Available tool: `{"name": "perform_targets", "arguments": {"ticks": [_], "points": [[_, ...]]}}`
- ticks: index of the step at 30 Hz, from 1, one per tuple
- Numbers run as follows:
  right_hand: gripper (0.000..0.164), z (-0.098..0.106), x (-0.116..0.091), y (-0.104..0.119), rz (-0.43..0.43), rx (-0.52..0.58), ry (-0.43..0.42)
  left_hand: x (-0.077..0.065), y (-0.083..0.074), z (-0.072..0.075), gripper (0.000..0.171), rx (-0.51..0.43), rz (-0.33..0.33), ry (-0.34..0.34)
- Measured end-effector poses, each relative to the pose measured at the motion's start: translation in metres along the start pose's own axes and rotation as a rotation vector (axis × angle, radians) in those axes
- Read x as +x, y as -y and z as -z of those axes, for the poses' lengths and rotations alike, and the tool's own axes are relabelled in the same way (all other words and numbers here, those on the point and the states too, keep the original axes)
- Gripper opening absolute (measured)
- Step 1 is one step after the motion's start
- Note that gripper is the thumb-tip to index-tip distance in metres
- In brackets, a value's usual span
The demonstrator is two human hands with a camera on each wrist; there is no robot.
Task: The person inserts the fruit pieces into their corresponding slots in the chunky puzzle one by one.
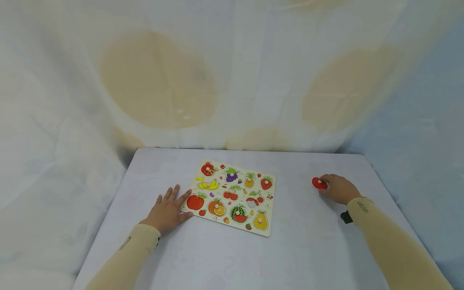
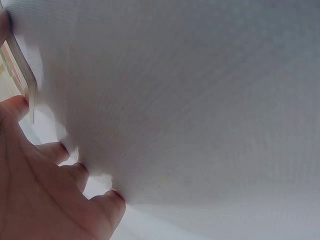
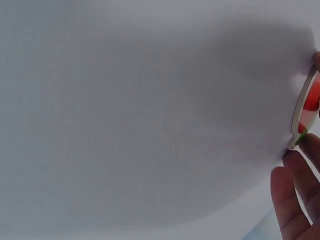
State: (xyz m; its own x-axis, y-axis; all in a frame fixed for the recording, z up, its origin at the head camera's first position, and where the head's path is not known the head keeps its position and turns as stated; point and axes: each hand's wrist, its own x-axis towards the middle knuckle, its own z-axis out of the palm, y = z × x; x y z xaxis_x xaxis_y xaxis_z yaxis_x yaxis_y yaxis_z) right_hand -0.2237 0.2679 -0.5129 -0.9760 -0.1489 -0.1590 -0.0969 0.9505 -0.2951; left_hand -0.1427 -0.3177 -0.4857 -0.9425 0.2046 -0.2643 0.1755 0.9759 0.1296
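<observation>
My left hand (image 1: 164, 211) lies with its fingers spread at the left edge of a fruit puzzle board (image 1: 250, 230). Its thumb and index finger touch that edge; the other fingertips press on the cloth in the left wrist view. Well to the right of the board, my right hand (image 1: 338, 188) pinches a red fruit puzzle piece (image 1: 317, 183) with a small round knob. The right wrist view shows the piece (image 3: 311, 102) edge-on at the right border, with fingertips at both ends and a bit of green at its lower tip.
A white cloth covers the table (image 1: 224, 262). On the board are knobbed fruit pieces, among them a pear (image 1: 260, 221), a watermelon (image 1: 238, 215) and grapes (image 1: 230, 176). A pale patterned curtain (image 1: 253, 80) hangs behind the table's far edge and along both sides.
</observation>
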Motion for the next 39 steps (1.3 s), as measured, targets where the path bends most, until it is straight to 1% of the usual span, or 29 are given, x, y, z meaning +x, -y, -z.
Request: {"name": "perform_targets", "arguments": {"ticks": [7,15,19,25,33,39], "points": [[0.047,-0.0019,-0.0023,0.0040,-0.009,0.019,-0.017,0.0010,0.0005,-0.0016,0.082,0.005,0.002,0.002],[0.046,-0.0023,-0.0021,0.0042,0.003,-0.004,-0.046,0.0022,0.0026,-0.0040,0.082,0.004,-0.006,-0.011],[0.047,-0.0029,-0.0045,0.0054,-0.012,-0.024,-0.064,0.0031,0.0034,-0.0050,0.083,0.006,-0.009,-0.012],[0.049,-0.0040,-0.0053,0.0082,-0.038,-0.045,-0.065,0.0022,0.0035,-0.0041,0.082,0.004,-0.010,-0.010],[0.049,-0.0055,-0.0029,0.0047,-0.052,-0.009,-0.035,0.0006,0.0025,-0.0015,0.082,-0.004,-0.010,-0.004],[0.048,-0.0069,-0.0056,0.0041,-0.043,-0.026,-0.065,0.0015,0.0024,-0.0024,0.082,-0.001,-0.008,0.000]]}}
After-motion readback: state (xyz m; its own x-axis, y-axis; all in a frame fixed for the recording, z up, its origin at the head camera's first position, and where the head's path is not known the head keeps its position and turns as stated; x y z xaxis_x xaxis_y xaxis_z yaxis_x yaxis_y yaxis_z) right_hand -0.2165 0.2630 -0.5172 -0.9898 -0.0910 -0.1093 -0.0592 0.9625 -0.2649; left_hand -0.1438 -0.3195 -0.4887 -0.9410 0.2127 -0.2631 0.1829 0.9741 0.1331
